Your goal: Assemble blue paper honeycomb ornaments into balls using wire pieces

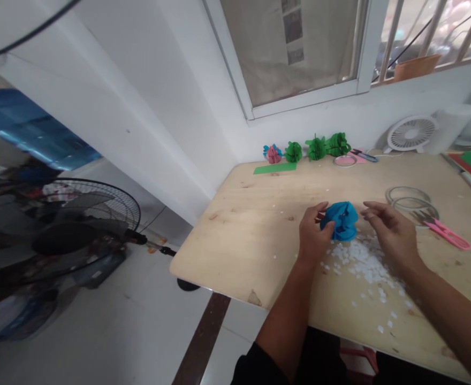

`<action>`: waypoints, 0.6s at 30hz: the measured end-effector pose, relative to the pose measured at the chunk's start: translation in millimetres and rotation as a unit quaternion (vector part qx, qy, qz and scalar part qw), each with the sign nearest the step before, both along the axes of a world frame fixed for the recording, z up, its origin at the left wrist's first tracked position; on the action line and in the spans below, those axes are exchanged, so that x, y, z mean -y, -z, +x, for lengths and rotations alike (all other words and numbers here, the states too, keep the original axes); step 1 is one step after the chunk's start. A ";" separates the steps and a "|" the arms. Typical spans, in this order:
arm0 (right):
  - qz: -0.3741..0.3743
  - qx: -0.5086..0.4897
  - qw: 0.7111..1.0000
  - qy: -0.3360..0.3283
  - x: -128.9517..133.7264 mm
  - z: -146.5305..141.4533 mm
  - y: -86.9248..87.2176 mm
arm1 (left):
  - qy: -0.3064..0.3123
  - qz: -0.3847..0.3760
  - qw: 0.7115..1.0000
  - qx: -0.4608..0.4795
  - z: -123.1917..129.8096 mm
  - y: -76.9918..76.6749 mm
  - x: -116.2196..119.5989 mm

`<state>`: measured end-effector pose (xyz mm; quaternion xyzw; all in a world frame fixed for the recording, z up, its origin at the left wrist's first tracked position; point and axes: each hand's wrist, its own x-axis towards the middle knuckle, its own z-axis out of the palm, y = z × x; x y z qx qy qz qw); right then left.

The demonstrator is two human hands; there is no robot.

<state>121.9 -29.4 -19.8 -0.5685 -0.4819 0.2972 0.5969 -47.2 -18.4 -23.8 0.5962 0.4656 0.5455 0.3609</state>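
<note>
My left hand (316, 231) is closed on a blue folded-paper piece (344, 216), thumb in front and fingers behind. The piece has rounded, curling layers and is held above the table. Just right of it, my right hand (392, 231) has its thumb and fingertips drawn together in a pinch. Whatever lies between those fingertips is too small to make out. Beneath both hands, a scatter of small white bits (366, 259) covers part of the wooden table (235, 235).
Green paper balls (317, 148) and a pink-and-blue one (273, 154) line the wall, near a green strip (275, 168). Pink-handled scissors (446, 233) and wire rings (410, 199) lie at right. A small white fan (412, 133) stands behind; a large black fan (86, 214) stands left.
</note>
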 end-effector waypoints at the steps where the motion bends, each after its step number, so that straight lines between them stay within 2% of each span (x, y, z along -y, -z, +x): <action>1: 0.000 0.009 1.000 -0.001 -0.8 0.2 1.0 | -0.002 0.002 1.000 -0.001 0.4 -0.3 0.6; 6: -0.017 0.015 0.998 -0.051 -0.4 -2.0 3.2 | -0.021 0.018 0.999 -0.020 1.3 -2.8 4.0; 18: 0.009 0.022 0.997 -0.070 4.2 -3.7 -0.4 | -0.029 0.034 0.999 -0.006 1.8 -2.8 3.1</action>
